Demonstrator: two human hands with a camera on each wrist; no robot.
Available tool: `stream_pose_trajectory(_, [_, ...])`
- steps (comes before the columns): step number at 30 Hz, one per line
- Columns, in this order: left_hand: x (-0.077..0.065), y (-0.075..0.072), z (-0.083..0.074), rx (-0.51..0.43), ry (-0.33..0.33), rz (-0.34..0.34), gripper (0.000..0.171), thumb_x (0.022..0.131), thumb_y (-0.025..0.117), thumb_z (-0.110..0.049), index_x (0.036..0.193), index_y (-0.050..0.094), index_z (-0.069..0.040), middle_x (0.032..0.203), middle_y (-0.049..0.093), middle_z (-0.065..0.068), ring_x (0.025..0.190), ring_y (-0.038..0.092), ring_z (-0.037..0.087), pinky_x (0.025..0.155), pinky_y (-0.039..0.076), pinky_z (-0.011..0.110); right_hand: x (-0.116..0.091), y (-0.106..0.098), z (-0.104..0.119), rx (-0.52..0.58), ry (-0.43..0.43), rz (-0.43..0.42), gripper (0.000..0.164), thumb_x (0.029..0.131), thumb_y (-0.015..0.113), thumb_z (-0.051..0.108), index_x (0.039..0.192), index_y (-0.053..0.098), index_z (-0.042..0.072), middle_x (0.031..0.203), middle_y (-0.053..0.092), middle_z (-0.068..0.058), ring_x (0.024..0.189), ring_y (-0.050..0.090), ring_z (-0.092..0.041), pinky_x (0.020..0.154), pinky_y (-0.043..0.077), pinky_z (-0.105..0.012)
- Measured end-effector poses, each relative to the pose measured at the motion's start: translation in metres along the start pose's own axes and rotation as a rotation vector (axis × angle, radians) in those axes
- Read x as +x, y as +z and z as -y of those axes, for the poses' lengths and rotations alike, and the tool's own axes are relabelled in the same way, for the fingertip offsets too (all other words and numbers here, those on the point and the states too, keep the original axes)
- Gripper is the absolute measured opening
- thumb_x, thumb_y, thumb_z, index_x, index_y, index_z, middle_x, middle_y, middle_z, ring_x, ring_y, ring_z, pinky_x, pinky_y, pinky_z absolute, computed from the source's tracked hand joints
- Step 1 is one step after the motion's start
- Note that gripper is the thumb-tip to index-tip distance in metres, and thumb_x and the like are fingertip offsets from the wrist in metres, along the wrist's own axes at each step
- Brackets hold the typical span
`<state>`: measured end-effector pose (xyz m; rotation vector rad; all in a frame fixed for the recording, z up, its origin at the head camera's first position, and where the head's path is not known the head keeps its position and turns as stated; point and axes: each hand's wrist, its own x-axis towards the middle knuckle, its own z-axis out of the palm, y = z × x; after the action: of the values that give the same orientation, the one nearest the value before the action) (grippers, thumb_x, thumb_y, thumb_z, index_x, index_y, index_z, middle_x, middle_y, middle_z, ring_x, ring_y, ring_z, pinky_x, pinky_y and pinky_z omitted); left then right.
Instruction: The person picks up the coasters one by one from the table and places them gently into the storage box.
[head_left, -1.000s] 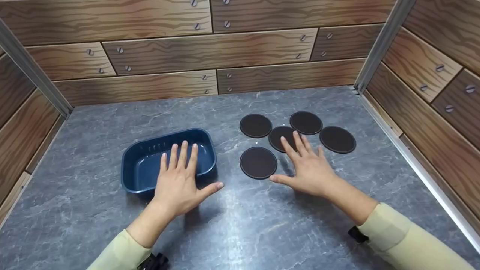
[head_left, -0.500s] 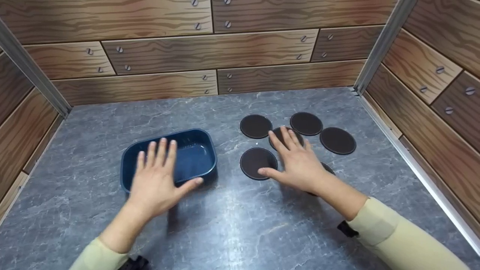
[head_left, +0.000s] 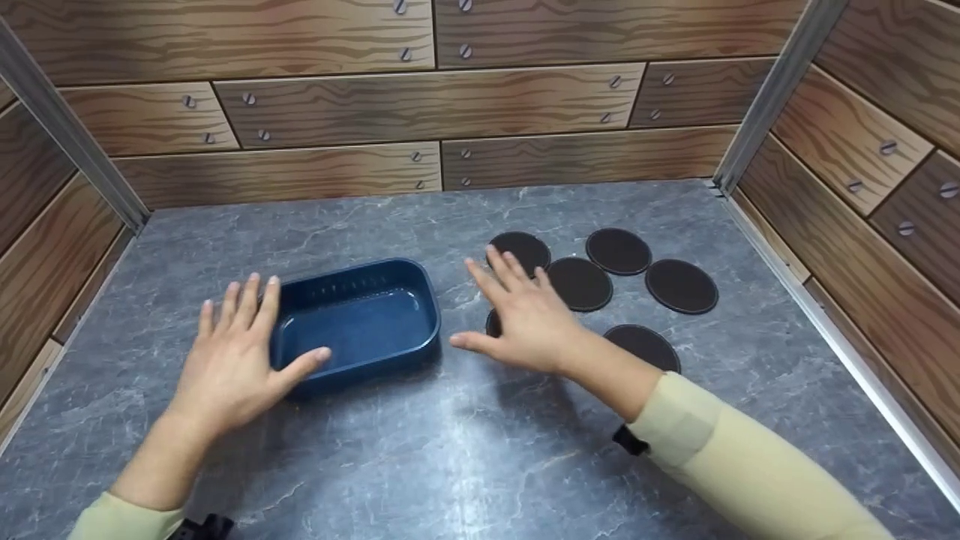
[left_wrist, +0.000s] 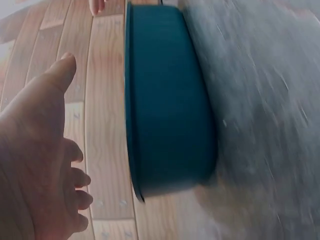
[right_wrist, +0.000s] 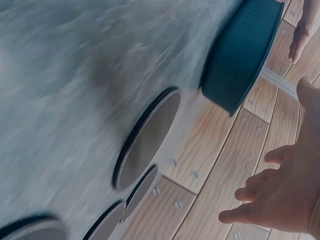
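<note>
In the head view, a dark blue rectangular tub point(head_left: 360, 330) stands on the table left of centre. My left hand point(head_left: 232, 360) spreads flat over the tub's left end, thumb across its front rim. It holds nothing; the left wrist view has this hand point(left_wrist: 35, 160) beside the tub's wall point(left_wrist: 165, 100). Several round dark coasters point(head_left: 579, 285) lie to the right. Over the leftmost ones hovers my right hand point(head_left: 525, 319), fingers spread and grasping nothing. It hides most of the front-left coaster. In the right wrist view, that hand point(right_wrist: 285, 185) is above coasters point(right_wrist: 147, 137).
The grey marbled table point(head_left: 465, 465) is walled by wood-patterned panels point(head_left: 330, 112) at the back and both sides. Metal rails point(head_left: 772, 90) run up the back corners. Black wrist straps point(head_left: 631, 439) show under the light sleeves.
Both hands have swept left: the left from over the tub's middle to its left end, the right from the middle coasters to the leftmost ones. A front-right coaster is uncovered. Tub and coasters stay put.
</note>
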<state>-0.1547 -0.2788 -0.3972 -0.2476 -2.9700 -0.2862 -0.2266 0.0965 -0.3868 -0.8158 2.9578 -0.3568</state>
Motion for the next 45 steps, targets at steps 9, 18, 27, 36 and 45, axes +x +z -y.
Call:
stream_pose_trajectory(9, [-0.007,0.009,0.024,-0.016,-0.01,0.039,0.117,0.095,0.053,-0.081,0.169,0.013,0.001,0.172,0.011,0.033,0.155,0.01,0.058,0.122,0.0,0.073,0.026,0.013,0.022,0.015,-0.051,0.046,0.11,0.09,0.04,0.092,0.173,0.007,0.028,0.178,-0.002,-0.006,0.163,0.003,-0.032,0.126,0.011,-0.066])
stream_pose_trajectory(18, [-0.007,0.022,0.031,-0.074,-0.033,0.111,0.118,0.095,0.053,-0.08,0.168,0.012,0.004,0.172,0.01,0.031,0.155,0.007,0.058,0.122,0.002,0.074,0.039,0.033,0.03,0.062,-0.084,0.105,0.105,0.094,0.04,0.088,0.173,0.006,0.027,0.178,-0.008,-0.004,0.163,0.003,-0.031,0.125,0.011,-0.068])
stream_pose_trajectory(27, [-0.006,0.027,0.031,-0.12,-0.041,0.151,0.122,0.096,0.052,-0.08,0.167,0.004,0.007,0.174,0.001,0.028,0.159,0.004,0.051,0.123,0.0,0.072,0.04,0.044,0.029,0.104,-0.117,0.146,0.098,0.099,0.03,0.084,0.173,0.011,0.021,0.179,-0.006,-0.005,0.163,0.005,-0.031,0.124,0.013,-0.069])
stream_pose_trajectory(36, [-0.006,0.029,0.022,-0.105,-0.007,0.146,0.121,0.096,0.05,-0.08,0.167,0.006,0.007,0.174,0.003,0.027,0.159,0.008,0.048,0.121,0.004,0.075,0.023,0.045,0.027,0.06,-0.116,0.119,0.096,0.102,0.026,0.08,0.173,0.009,0.018,0.178,-0.005,-0.008,0.163,0.007,-0.03,0.124,0.014,-0.069])
stream_pose_trajectory(45, [-0.009,0.033,0.008,-0.092,0.022,0.134,0.121,0.096,0.049,-0.082,0.167,0.009,0.007,0.175,0.006,0.026,0.16,0.011,0.046,0.121,0.008,0.075,0.002,0.046,0.017,0.061,-0.113,0.091,0.091,0.105,0.031,0.075,0.172,0.012,0.016,0.178,-0.003,-0.01,0.163,0.009,-0.027,0.123,0.015,-0.071])
